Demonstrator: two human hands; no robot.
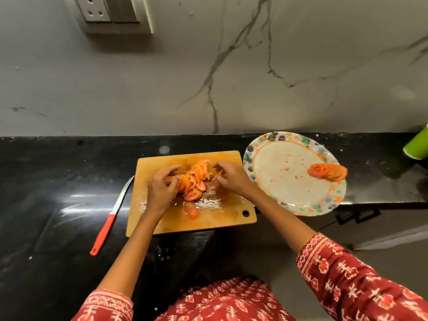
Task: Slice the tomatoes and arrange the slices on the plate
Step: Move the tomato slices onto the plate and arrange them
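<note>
A row of tomato slices (194, 179) lies on the wooden cutting board (231, 218). My left hand (162, 188) cups the row's left end with curled fingers. My right hand (231, 178) has its fingertips at the row's right end. Two loose slices (191, 210) lie nearer me on the wet board. A patterned plate (287, 181) to the right of the board holds a short stack of slices (327, 172) near its right rim. A knife with a red handle (108, 222) lies on the counter left of the board.
The black counter (58, 193) meets a grey marble wall. The plate overhangs the counter's front step. A green cup (416, 147) stands at the far right edge. A wall socket (111, 12) sits high on the left.
</note>
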